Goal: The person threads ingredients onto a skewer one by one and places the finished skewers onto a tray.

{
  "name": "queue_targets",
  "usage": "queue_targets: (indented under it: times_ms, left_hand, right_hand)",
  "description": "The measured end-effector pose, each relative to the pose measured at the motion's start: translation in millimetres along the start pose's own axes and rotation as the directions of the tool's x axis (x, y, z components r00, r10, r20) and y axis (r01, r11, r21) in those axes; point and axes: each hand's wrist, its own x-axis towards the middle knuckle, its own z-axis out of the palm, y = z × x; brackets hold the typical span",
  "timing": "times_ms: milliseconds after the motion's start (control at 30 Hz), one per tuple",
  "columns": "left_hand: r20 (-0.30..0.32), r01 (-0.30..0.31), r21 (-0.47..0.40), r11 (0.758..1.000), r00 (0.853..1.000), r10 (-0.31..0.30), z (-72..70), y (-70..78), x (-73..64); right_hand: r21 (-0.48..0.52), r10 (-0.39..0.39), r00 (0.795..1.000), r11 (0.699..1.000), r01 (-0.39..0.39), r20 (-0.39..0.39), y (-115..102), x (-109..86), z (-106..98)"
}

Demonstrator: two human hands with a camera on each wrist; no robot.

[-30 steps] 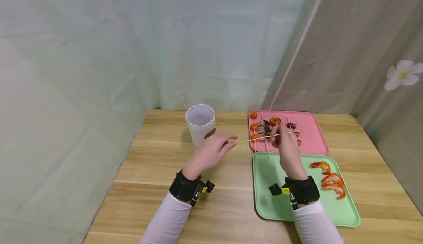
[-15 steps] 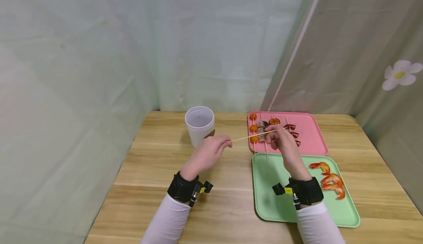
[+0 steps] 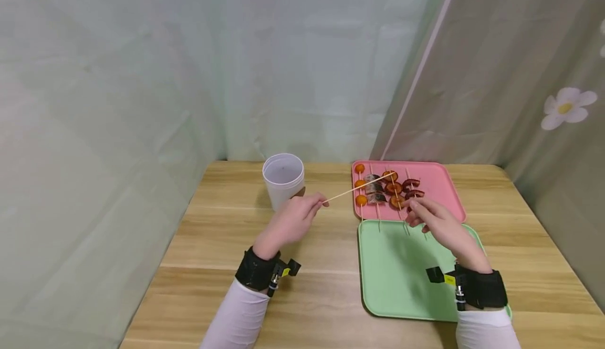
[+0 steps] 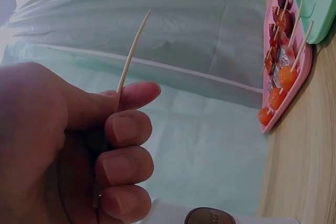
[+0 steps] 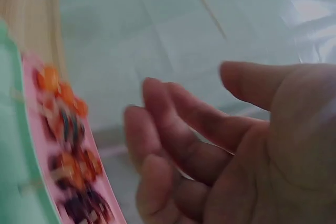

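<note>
My left hand (image 3: 292, 222) pinches one end of a thin bamboo skewer (image 3: 354, 188), which slants up to the right. In the left wrist view the fingers curl round the bare stick (image 4: 130, 56). Over the green tray (image 3: 385, 280), my right hand (image 3: 444, 228) is apart from the stick, fingers relaxed and holding nothing. Its fingertips are by the pink tray (image 3: 441, 181). On that tray lie loaded skewers: orange balls (image 3: 361, 200), silvery-skinned pieces (image 3: 376, 198), brown round slices (image 3: 393, 188) and dark reddish pieces (image 3: 414, 194). My right hand and wrist hide the green tray's right part.
A white cup (image 3: 283, 185) stands upright just behind my left hand. Wooden tabletop (image 3: 203, 280) extends to the left and front of the trays. Pale curtains (image 3: 302, 75) hang behind and at the sides.
My right hand has let go of the skewer and moved right and towards me, uncovering the brown slices. My left hand keeps its grip. The shrimp on the green tray are now hidden.
</note>
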Motion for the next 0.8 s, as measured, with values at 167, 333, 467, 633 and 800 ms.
queue_targets:
  times_ms: [167,333,467,633,800]
  left_hand:
    - [0.004,0.024,-0.012,1.000,1.000,-0.023,-3.2,-2.1,-3.9]
    - [-0.012,0.014,-0.022,1.000,1.000,-0.014,-5.7,-4.1,-4.7]
    - [-0.010,0.012,-0.033,0.999,1.000,-0.012,-8.4,-4.7,-5.0]
    - [-0.003,0.015,-0.037,0.999,1.000,-0.015,-12.6,-7.8,-6.5]
    - [-0.007,0.007,-0.027,1.000,1.000,-0.007,-15.6,-8.4,-8.5]
  right_hand:
    - [-0.073,0.018,1.000,0.997,-0.016,0.026,10,-17.7,-15]
    - [-0.169,0.063,0.998,0.984,-0.057,0.029,14,-36.3,-32]
    - [-0.258,0.104,0.994,0.961,-0.096,0.021,26,-52.0,-48]
    - [-0.342,0.188,0.982,0.924,-0.168,0.026,43,-66.0,-66]
    - [-0.383,0.297,0.955,0.884,-0.267,0.020,57,-67.1,-73]
